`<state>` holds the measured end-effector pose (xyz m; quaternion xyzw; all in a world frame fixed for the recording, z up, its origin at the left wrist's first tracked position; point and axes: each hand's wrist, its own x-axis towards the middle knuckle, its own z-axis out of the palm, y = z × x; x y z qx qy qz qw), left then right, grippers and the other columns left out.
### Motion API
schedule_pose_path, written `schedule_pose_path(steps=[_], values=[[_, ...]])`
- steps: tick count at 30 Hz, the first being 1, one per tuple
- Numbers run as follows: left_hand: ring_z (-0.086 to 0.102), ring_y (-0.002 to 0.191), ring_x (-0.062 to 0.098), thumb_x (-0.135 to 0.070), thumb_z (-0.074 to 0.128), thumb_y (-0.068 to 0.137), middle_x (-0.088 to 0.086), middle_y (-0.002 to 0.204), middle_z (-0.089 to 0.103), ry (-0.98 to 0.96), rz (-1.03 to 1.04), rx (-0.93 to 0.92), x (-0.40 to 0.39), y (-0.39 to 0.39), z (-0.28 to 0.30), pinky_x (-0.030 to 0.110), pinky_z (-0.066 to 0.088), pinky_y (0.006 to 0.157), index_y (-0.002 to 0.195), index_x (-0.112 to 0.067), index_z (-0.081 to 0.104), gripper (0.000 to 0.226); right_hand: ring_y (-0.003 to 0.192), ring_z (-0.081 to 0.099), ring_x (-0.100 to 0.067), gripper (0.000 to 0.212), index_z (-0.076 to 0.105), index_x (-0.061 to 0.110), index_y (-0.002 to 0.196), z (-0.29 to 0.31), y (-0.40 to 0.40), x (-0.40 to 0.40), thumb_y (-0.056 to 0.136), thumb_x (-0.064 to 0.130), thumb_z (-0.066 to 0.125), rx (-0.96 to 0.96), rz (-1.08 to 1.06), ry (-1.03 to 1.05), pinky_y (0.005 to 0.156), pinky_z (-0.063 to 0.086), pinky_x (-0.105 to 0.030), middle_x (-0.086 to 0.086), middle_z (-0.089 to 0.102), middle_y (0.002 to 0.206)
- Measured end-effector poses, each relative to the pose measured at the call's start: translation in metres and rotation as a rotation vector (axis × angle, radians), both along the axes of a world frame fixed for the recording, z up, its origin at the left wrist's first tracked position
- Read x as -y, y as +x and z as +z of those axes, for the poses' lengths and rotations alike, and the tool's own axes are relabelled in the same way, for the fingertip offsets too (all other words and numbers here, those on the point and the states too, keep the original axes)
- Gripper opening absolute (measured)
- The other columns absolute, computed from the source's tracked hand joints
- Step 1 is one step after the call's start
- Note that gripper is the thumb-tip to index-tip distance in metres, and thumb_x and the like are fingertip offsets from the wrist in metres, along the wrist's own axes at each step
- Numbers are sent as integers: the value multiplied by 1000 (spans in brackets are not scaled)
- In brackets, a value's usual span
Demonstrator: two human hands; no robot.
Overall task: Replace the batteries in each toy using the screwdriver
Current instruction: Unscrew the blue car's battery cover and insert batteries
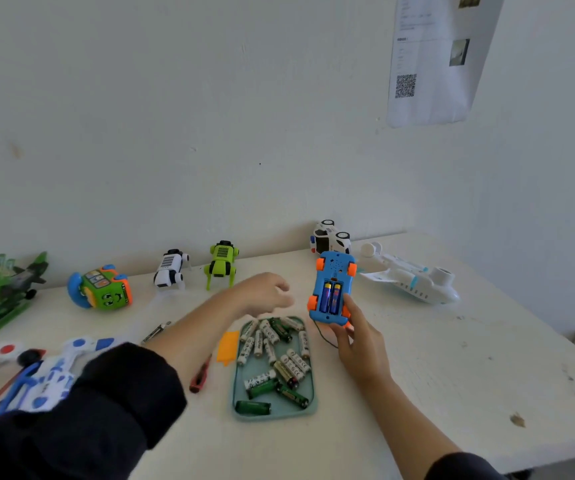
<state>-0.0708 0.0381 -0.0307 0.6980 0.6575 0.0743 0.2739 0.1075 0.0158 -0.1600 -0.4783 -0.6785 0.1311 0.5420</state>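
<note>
The right hand [355, 337] holds the blue toy car [332, 289] underside up above the table [452, 358], two batteries [331, 297] showing in its uncovered compartment. The left hand [265, 294] hovers over the battery tray [308, 408], blurred, fingers loosely curled, holding nothing visible. The screwdriver [200, 375] lies beside the tray. Battery labels are too small to read.

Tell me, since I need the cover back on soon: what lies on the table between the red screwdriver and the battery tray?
In the head view, an orange battery cover lies between the red screwdriver and the teal tray, beside the tray's left rim.
</note>
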Motion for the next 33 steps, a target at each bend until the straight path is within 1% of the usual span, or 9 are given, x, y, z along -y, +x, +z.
schedule_pose_path(steps=[3, 5, 8, 12, 16, 20, 24, 29, 33], values=[[52, 117, 21, -28, 67, 86, 5, 136, 49, -76, -167, -504, 9, -40, 1, 30, 45, 93, 140, -14, 42, 61, 89, 66, -26, 56, 45, 13, 134, 1, -2, 4, 83, -1, 64, 36, 29, 20, 76, 48, -28, -5, 67, 110], [52, 115, 23, -29, 70, 82, 6, 133, 49, -178, -200, -694, 15, -53, -13, 34, 45, 89, 138, -14, 41, 65, 88, 66, -23, 58, 44, 15, 133, 1, -2, 5, 82, -2, 64, 60, 44, 20, 75, 49, -27, -3, 67, 109], [50, 100, 22, -31, 69, 79, 3, 103, 55, -79, -248, -861, 21, -60, -37, 39, 31, 83, 112, -15, 53, 40, 82, 67, -25, 56, 47, 6, 132, -1, -1, 1, 80, -3, 67, 97, 54, 25, 70, 53, -32, -7, 69, 105], [53, 103, 24, -29, 65, 82, 1, 101, 60, 27, -228, -830, 19, -67, -48, 39, 27, 81, 112, -17, 56, 33, 81, 67, -27, 54, 46, 5, 133, 1, -1, 3, 83, 0, 65, 91, 41, 8, 70, 53, -35, -9, 69, 105], [46, 79, 22, -12, 49, 85, -1, 77, 49, 92, -262, -806, 19, -74, -51, 36, 26, 78, 89, -17, 56, 9, 85, 66, -25, 53, 46, 6, 133, 3, -2, 4, 84, 1, 65, 71, 62, -2, 72, 53, -34, -8, 68, 108], [46, 82, 21, -19, 47, 87, -1, 86, 48, 16, -259, -807, 19, -72, -52, 39, 24, 86, 104, -16, 50, 18, 80, 67, -28, 53, 47, 4, 132, 1, -1, 4, 82, 0, 66, 84, 53, 12, 68, 57, -42, -10, 69, 103], [52, 92, 24, -22, 54, 87, -1, 85, 47, 13, -302, -828, 24, -68, -52, 40, 28, 90, 104, -16, 44, 21, 84, 61, -11, 59, 36, 31, 129, 7, -3, 9, 85, 2, 63, 20, 66, 8, 73, 51, -28, 13, 58, 106], [49, 78, 20, -35, 53, 86, -3, 74, 44, 111, -349, -721, 34, -66, -50, 26, 34, 60, 94, -14, 54, 24, 87, 66, -25, 54, 44, 14, 134, 2, 1, 3, 85, 2, 63, 48, 47, -7, 74, 52, -32, -5, 67, 109], [45, 70, 21, -29, 46, 89, -4, 66, 35, 210, -346, -785, 41, -70, -57, 29, 34, 58, 89, -10, 54, 20, 85, 61, -14, 60, 35, 30, 130, 3, -2, 5, 86, 1, 63, 36, 72, -10, 74, 45, -25, 4, 64, 108]])
